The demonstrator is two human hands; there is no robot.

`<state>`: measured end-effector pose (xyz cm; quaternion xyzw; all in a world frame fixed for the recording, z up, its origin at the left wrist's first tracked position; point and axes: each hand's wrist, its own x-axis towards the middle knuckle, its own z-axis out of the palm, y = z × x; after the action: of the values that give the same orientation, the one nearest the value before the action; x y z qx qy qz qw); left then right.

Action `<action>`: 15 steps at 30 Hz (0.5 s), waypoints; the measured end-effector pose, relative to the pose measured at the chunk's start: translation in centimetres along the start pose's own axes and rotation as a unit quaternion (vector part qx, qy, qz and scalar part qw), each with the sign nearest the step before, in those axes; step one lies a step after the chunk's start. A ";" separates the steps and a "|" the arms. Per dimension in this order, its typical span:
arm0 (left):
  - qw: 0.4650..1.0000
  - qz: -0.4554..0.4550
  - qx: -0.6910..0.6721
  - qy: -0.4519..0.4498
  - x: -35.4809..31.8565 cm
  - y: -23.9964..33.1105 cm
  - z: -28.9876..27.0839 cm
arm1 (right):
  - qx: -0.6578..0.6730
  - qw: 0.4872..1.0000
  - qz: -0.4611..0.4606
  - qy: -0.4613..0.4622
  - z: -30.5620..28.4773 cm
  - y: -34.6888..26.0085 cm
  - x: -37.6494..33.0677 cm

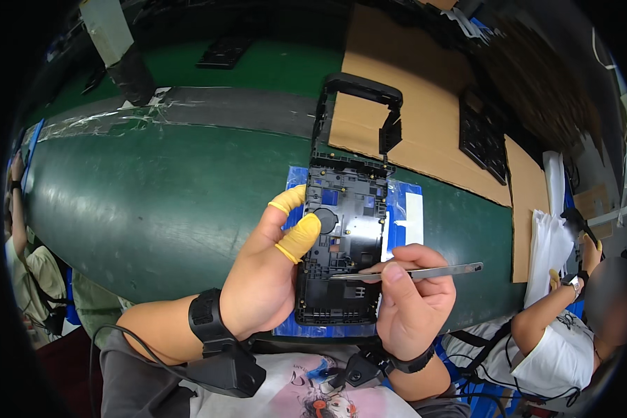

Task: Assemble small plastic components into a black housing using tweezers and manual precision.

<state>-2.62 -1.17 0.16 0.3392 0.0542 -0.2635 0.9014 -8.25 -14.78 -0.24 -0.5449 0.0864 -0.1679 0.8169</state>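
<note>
My left hand (266, 268), with yellow finger cots on thumb and a finger, is closed on the left edge of a black plastic device housing (359, 244). The housing stands lengthwise before me, with an open frame at its far end and ribs, small brass-coloured dots and a round disc inside. Pinched in my right hand (416, 299) is a pair of metal tweezers (439, 271). Their tips point left, over the lower part of the housing; whether they grip anything is too small to tell. Beneath the housing lies a blue mat (404, 191) with a white label strip.
A green work table (153, 202) spreads out to the left. Cardboard sheets (425, 132) lie at the back right with another black housing (482, 136) on them. One more black part (224, 53) rests farther back. Co-workers sit at right (554, 341) and far left.
</note>
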 end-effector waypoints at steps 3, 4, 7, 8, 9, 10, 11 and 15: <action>1.000 0.015 0.024 -0.013 0.0 -0.1 -0.2 | 0.012 1.000 -0.011 0.009 0.3 0.2 0.0; 1.000 0.016 0.023 -0.010 0.0 -0.1 -0.2 | 0.012 1.000 -0.008 0.007 0.3 0.3 0.0; 1.000 0.023 0.014 -0.010 0.0 0.0 -0.2 | -0.002 1.000 -0.018 0.000 0.6 0.1 0.0; 1.000 0.025 0.010 -0.012 0.0 0.1 -0.2 | -0.007 1.000 -0.019 0.000 0.8 0.1 0.0; 0.999 0.028 0.006 -0.014 0.0 0.1 -0.2 | -0.011 1.000 -0.021 0.000 0.8 0.1 0.0; 0.999 0.028 0.006 -0.013 -0.1 0.0 -0.2 | -0.011 1.000 -0.020 -0.001 0.8 0.1 0.0; 0.999 0.033 0.004 -0.012 -0.1 0.0 -0.2 | -0.018 1.000 -0.024 -0.007 0.7 0.1 0.1; 0.999 0.037 -0.001 -0.013 -0.1 -0.1 -0.4 | -0.033 0.999 -0.026 -0.009 0.9 0.2 0.1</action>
<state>-2.73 -0.95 -0.12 0.3365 0.0297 -0.2341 0.9116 -7.87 -13.96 -0.10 -0.5748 0.0701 -0.1813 0.7948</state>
